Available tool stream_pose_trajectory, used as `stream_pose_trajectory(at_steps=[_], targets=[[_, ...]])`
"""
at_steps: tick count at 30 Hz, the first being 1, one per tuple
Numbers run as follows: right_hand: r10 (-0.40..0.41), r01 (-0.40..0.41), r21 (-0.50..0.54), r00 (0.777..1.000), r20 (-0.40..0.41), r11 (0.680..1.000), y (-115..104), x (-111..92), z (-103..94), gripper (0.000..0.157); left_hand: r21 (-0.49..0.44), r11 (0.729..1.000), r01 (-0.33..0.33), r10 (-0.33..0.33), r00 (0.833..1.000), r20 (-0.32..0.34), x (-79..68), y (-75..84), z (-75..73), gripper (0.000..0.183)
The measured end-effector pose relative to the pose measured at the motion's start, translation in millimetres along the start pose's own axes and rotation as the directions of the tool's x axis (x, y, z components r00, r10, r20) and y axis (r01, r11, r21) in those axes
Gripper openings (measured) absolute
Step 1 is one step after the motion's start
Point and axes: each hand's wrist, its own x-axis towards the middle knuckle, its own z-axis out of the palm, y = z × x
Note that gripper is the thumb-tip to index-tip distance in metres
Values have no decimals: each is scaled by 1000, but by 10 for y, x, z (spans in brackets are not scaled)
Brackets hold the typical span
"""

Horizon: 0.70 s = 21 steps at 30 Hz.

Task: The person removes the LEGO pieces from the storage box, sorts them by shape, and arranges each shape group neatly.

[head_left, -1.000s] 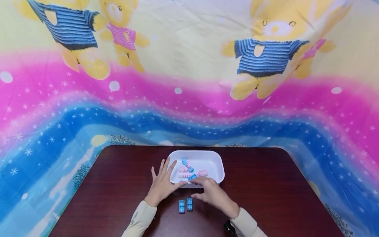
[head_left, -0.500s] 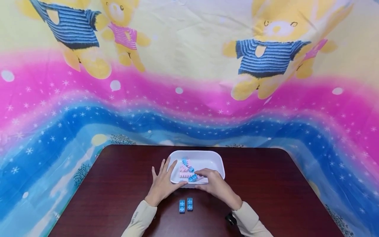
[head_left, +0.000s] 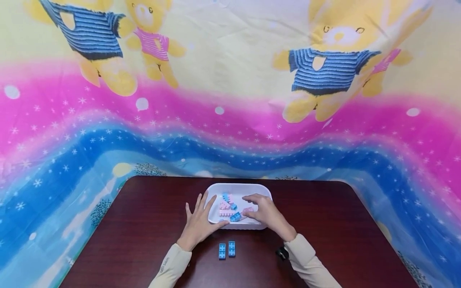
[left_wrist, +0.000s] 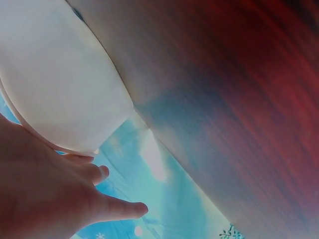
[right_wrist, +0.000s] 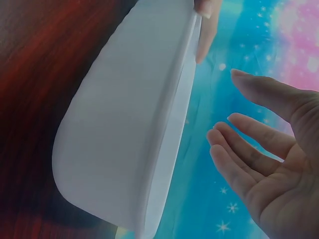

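A white plastic tray (head_left: 245,189) holds several pink and blue toy building blocks. My left hand (head_left: 199,224) rests at its left side with the fingers spread, the thumb along the front rim. Over the tray's right half hovers my right hand (head_left: 267,213), thumb and fingers apart. In the right wrist view that hand (right_wrist: 271,159) has nothing between its fingers. Nearest to its thumb lie a pink block (head_left: 247,210) and a blue block (head_left: 235,217). Two blue blocks, a left one (head_left: 222,251) and a right one (head_left: 231,249), lie side by side in front of the tray.
The dark wooden table (head_left: 151,224) has rounded far corners. A patterned cloth (head_left: 230,132) with bears and snowflakes hangs behind it and down its sides. Inside the tray, a long pink block (head_left: 226,213) and another blue block (head_left: 225,197) lie toward the left.
My right hand has moved from the tray's front edge, near the blue block, up and to the right over the tray. The left hand stays in place.
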Motion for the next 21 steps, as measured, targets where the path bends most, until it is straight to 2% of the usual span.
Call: stream_pose_trajectory(at_steps=[9,21], targets=[[86,-86,49,996,2,995,87,87,27,43,-22,1000,-1,1,1000,-1,-8,13,-16,104],[74,-75,76,997,18,994,195,208,33,41,-22,1000,2,-2,1000,-2,1,11,-27,104]])
